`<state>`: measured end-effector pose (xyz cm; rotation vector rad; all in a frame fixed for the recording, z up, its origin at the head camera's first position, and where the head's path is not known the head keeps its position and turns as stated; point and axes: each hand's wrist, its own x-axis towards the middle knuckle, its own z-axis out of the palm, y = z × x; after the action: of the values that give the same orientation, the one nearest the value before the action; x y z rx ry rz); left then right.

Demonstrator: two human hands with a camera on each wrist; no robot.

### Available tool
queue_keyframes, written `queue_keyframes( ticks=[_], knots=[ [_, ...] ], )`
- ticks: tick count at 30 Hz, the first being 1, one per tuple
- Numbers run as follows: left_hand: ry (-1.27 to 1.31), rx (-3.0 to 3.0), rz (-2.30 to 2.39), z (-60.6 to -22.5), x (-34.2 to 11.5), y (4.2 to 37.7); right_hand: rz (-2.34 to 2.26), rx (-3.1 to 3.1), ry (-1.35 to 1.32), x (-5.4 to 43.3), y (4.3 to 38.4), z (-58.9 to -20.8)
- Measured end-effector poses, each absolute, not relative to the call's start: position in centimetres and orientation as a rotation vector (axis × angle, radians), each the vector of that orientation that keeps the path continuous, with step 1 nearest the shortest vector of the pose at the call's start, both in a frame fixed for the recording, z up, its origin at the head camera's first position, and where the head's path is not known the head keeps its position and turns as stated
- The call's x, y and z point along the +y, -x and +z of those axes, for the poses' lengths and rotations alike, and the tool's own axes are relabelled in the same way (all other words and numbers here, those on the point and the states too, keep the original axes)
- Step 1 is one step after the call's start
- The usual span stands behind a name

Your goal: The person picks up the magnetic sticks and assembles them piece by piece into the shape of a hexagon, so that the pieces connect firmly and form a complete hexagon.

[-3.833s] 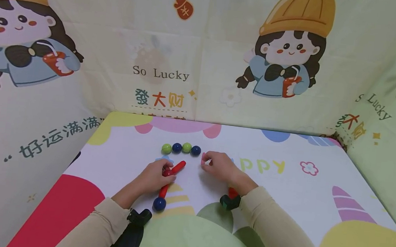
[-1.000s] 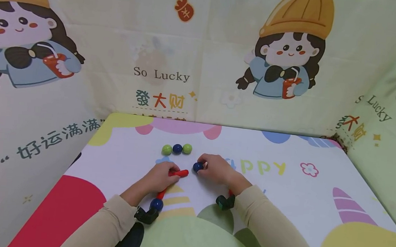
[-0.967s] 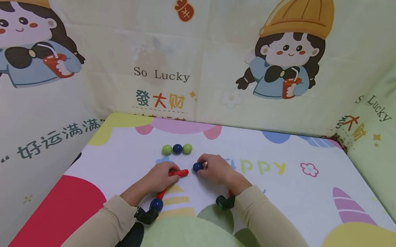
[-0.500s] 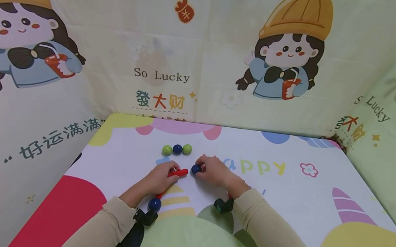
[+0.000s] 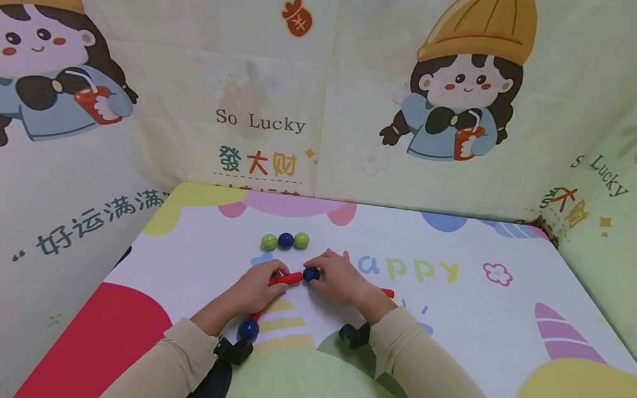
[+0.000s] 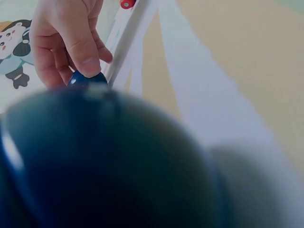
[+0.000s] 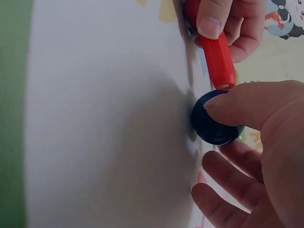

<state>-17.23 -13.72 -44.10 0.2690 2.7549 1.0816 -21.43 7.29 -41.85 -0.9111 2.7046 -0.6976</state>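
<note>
My left hand [image 5: 256,286] pinches a red rod [image 7: 219,61] whose tip points right. A second red rod [image 5: 256,315] runs from under that hand to a dark blue ball [image 5: 248,330] on the table; how the rods join is hidden by the hand. This ball fills much of the left wrist view, blurred. My right hand [image 5: 340,280] pinches another dark blue ball [image 5: 311,275] between thumb and fingers, right at the first rod's tip. In the right wrist view ball and tip seem to touch; whether they are joined I cannot tell.
Behind the hands, a green ball [image 5: 268,241], a dark blue ball [image 5: 286,240] and another green ball [image 5: 301,240] stand in a row. Part of a loose red rod [image 5: 387,293] shows beyond my right wrist. Printed cloth walls [image 5: 349,176] border the table [image 5: 443,336].
The right hand took the dark blue ball from the row's right end and brought it nearer, leftward to the rod tip. In the left hand, the rod has turned to lie flatter.
</note>
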Motion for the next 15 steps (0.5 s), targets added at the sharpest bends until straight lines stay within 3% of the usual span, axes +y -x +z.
queue_keyframes(
  ticks=[15],
  knots=[
    [-0.272,2.759,1.094,-44.02,-13.69,16.91,-0.677,2.718,0.848,6.97,21.02,-42.08]
  ],
)
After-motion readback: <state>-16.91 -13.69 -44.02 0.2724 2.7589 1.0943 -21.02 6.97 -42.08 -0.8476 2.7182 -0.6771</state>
